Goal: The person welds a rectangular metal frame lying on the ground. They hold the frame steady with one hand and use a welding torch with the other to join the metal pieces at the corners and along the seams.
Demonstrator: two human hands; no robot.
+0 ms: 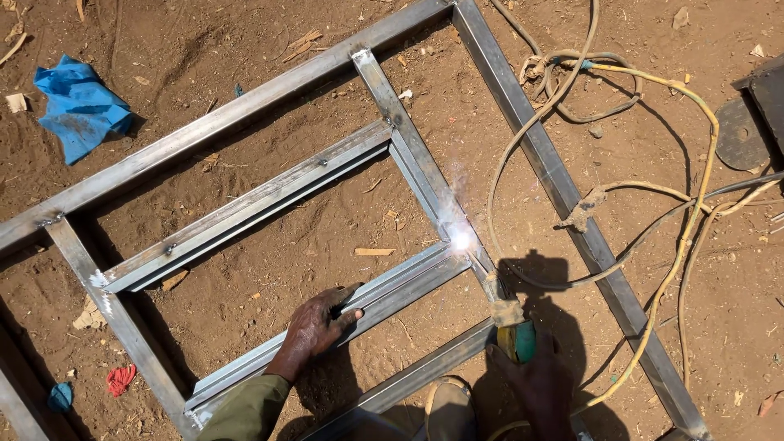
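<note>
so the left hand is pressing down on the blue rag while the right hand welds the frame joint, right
Not quite. In the head view the left hand presses on a bar of the metal frame, not the blue rag, which lies apart on the dirt. The right hand does weld the joint.

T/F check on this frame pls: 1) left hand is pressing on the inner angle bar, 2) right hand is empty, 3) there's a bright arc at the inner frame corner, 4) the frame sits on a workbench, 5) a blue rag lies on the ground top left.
1) True. The left hand rests flat on the inner angle bar.
2) False. The right hand grips an electrode holder with a green handle.
3) True. A bright arc glows where the inner bars meet.
4) False. The steel frame lies directly on bare dirt ground.
5) True. A crumpled blue rag lies on the dirt outside the frame.
</note>
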